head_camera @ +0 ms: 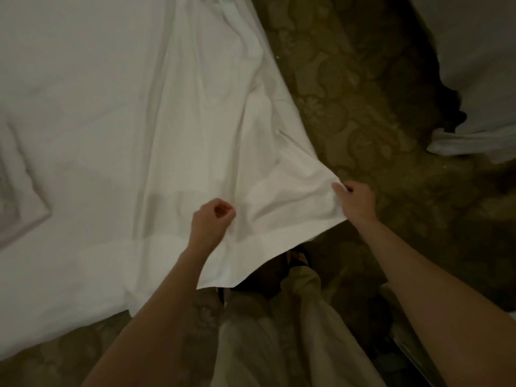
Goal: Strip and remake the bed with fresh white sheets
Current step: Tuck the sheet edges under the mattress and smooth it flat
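— Where was the white sheet (pixel 201 129)?

— It lay over the bed (pixel 55 93), filling the view from nine to twelve o'clock, and its free part ran in long folds down toward the centre. Its hemmed edge crossed from about eight o'clock to the corner at three o'clock of centre, lifted clear of the floor.

— And the hands?

— Well apart, both clamped on the cloth. The left hand (pixel 213 219) sat just below centre, fingers curled into a fist with the sheet bunched in it, a little inside the hem. The right hand (pixel 354 199) was at about four o'clock from centre, pinching the sheet's corner between thumb and fingers; the cloth was stretched taut between the two.

— What else showed?

— A patterned carpet (pixel 363 93) from one o'clock down to six. More white bedding (pixel 474 79) at two o'clock, with a crumpled bit touching the carpet below it. At six o'clock, the person's pale trousers (pixel 279 344) under the raised hem.
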A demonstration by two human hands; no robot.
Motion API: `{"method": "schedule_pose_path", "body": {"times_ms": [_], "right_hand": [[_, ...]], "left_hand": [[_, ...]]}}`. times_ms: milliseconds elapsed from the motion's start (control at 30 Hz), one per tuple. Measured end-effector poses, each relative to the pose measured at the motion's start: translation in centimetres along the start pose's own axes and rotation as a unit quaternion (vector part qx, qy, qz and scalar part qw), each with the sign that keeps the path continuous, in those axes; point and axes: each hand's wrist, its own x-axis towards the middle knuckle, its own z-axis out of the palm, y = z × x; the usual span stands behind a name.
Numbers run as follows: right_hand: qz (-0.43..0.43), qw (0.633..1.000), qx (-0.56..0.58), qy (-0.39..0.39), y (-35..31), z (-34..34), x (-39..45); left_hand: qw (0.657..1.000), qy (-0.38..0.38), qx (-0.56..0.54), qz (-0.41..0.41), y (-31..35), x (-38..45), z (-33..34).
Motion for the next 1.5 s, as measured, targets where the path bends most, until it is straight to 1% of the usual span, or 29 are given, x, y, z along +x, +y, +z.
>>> {"method": "schedule_pose_path", "body": {"times_ms": [67,167,233,267,333,367,400,433,500,600,633,667,700,767,833,900,933,1000,1100,1133,1167,1200,1233,1267,1300,1333,1400,1433,1500], "right_hand": [[0.015,0.999,-0.012,0.029,0.0,0.5,0.4],[0.077,0.994,-0.009,0.077,-0.4,1.4,0.4],[0.097,0.987,0.003,0.13,-1.3,2.4,0.2],[0.081,0.983,-0.001,0.163,-2.0,3.0,0.0],[0.02,0.974,-0.012,0.227,-4.1,4.2,-0.4],[-0.026,0.969,-0.002,0.247,-5.5,4.8,-0.7],[-0.072,0.965,0.016,0.251,-7.1,5.7,-1.1],[-0.114,0.963,0.036,0.242,-8.8,6.7,-1.5],[-0.196,0.959,0.056,0.197,-12.3,9.5,-2.6],[-0.335,0.936,0.013,0.104,-16.0,14.8,-4.5],[-0.37,0.926,-0.008,0.073,-16.7,16.8,-5.0],[-0.386,0.921,-0.02,0.042,-17.2,18.6,-5.5],[-0.381,0.924,-0.023,0.01,-17.8,20.4,-6.1],[-0.34,0.939,-0.021,-0.045,-19.3,23.4,-7.0],[-0.305,0.95,-0.02,-0.067,-21.3,25.8,-6.9],[-0.263,0.963,0.003,-0.066,-23.6,27.4,-6.1],[-0.244,0.968,0.018,-0.06,-24.9,28.0,-5.6],[-0.207,0.976,0.04,-0.053,-27.1,28.9,-4.5],[-0.155,0.986,0.012,-0.054,-29.7,30.2,-2.8],[-0.156,0.986,-0.014,-0.049,-30.3,30.6,-2.5],[-0.176,0.983,-0.041,-0.035,-30.9,30.9,-2.4],[-0.215,0.974,-0.07,-0.009,-31.5,31.2,-2.5],[-0.27,0.957,-0.106,0.024,-32.1,31.5,-2.7],[-0.326,0.931,-0.154,0.057,-32.6,31.7,-2.9],[-0.365,0.903,-0.214,0.073,-33.2,32.0,-2.9],[-0.375,0.88,-0.285,0.065,-33.8,32.3,-2.9],[-0.321,0.847,-0.423,0.012,-34.9,33.0,-2.6],[-0.286,0.841,-0.458,-0.005,-35.3,33.3,-2.3],[-0.235,0.855,-0.463,-0.004,-35.8,33.3,-1.7]], "left_hand": [[0.998,0.049,-0.031,-0.037,-1.6,0.9,-2.7],[0.987,0.121,-0.059,-0.094,-4.5,2.6,-6.9],[0.979,0.142,-0.056,-0.136,-6.1,3.6,-9.5],[0.976,0.146,-0.061,-0.15,-6.7,4.0,-10.6],[0.974,0.15,-0.056,-0.16,-7.7,5.0,-12.5],[0.975,0.152,-0.047,-0.158,-8.1,5.6,-13.2],[0.975,0.147,-0.049,-0.158,-8.4,6.2,-13.7],[0.975,0.137,-0.063,-0.161,-8.6,6.9,-14.0],[0.973,0.104,-0.115,-0.168,-8.7,8.1,-14.4],[0.96,0.074,-0.204,-0.178,-8.8,9.8,-14.7],[0.959,0.061,-0.217,-0.172,-8.7,10.3,-14.8],[0.961,0.053,-0.22,-0.159,-8.6,10.7,-14.9],[0.964,0.053,-0.22,-0.143,-8.5,11.3,-15.0],[0.968,0.057,-0.215,-0.118,-8.2,12.4,-15.4],[0.957,0.04,-0.257,-0.129,-7.7,13.2,-16.0],[0.928,0.007,-0.334,-0.164,-8.0,14.1,-16.5],[0.923,-0.01,-0.346,-0.169,-8.3,14.3,-16.7],[0.926,-0.025,-0.344,-0.151,-8.6,14.2,-17.1],[0.917,0.016,-0.38,-0.122,-9.3,14.2,-17.4],[0.914,0.03,-0.39,-0.113,-9.6,14.2,-17.5],[0.91,0.04,-0.397,-0.109,-10.0,14.2,-17.7],[0.909,0.046,-0.399,-0.106,-10.3,14.3,-17.9],[0.909,0.05,-0.401,-0.102,-10.6,14.4,-18.0],[0.91,0.054,-0.4,-0.096,-10.8,14.5,-18.2],[0.912,0.055,-0.396,-0.092,-10.9,14.6,-18.4],[0.916,0.055,-0.388,-0.09,-11.0,14.6,-18.4],[0.923,0.056,-0.37,-0.089,-11.3,14.7,-18.1],[0.927,0.057,-0.358,-0.091,-11.4,14.7,-17.9],[0.933,0.061,-0.343,-0.092,-11.5,14.6,-17.5]]}}
